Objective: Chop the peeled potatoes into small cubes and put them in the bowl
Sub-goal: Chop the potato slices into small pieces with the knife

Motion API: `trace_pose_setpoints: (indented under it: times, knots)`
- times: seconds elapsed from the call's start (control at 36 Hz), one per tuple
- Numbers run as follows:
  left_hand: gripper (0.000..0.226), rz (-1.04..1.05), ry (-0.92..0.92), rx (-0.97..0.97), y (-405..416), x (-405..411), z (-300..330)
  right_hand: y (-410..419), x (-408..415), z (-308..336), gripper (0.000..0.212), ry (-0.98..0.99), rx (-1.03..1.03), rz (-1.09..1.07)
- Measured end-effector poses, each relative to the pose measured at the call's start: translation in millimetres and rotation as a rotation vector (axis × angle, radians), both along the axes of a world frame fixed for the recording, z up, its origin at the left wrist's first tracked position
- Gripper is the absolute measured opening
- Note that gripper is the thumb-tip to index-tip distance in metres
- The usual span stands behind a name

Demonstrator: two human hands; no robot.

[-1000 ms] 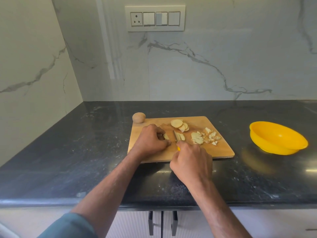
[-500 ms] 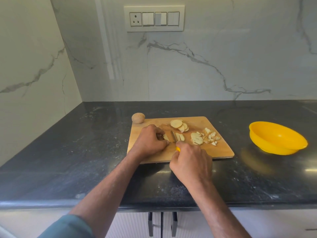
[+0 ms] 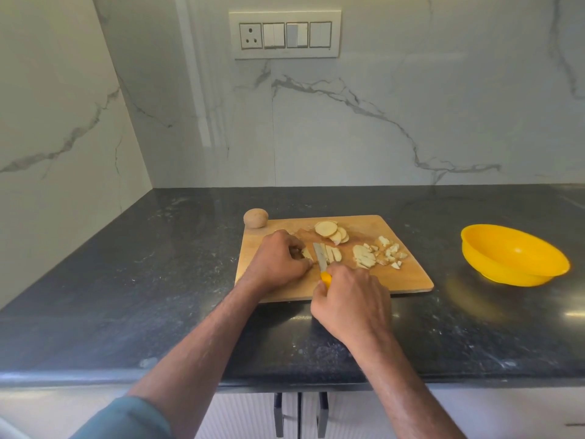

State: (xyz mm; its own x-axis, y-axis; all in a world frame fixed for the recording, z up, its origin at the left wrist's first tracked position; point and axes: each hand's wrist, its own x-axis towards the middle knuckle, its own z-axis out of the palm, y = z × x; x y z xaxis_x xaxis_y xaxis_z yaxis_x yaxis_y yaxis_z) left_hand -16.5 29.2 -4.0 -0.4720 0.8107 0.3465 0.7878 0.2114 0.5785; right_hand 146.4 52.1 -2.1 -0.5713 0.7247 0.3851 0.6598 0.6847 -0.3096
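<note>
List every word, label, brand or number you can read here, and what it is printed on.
None can be read.
switch panel: no lettering shows, only a socket and rocker switches.
yellow bowl, knife, cutting board: no print or brand visible.

A single head-worn wide-angle view looks forward and down from close above the dark speckled stone bench (image 3: 142, 280), facing the white marble wall (image 3: 380, 137), both forearms reaching in from below.
</note>
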Motion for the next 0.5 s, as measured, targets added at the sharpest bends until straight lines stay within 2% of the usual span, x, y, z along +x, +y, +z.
trace_pose_setpoints:
  times: [0.14, 0.25, 0.39, 0.5]
  knots:
    - [0.026, 0.002, -0.015, -0.005, 0.5, 0.0, 0.6, 1.0, -0.9, -0.2, 0.026, 0.020, -0.031, 0.004]
    - [0.025, 0.001, -0.008, 0.006, 0.7, -0.7, -0.2, -0.9, -0.7, -0.6, 0.024, 0.023, 0.034, 0.000]
    - [0.031, 0.016, -0.037, 0.045, -0.8, -1.7, -0.7, -1.6, 1.6, 0.2, 0.040, 0.039, 0.058, 0.020]
    - [0.028, 0.040, -0.070, 0.035, -1.7, -4.2, 0.7, -4.4, 2.9, 3.3, 0.042, 0.027, 0.056, 0.095]
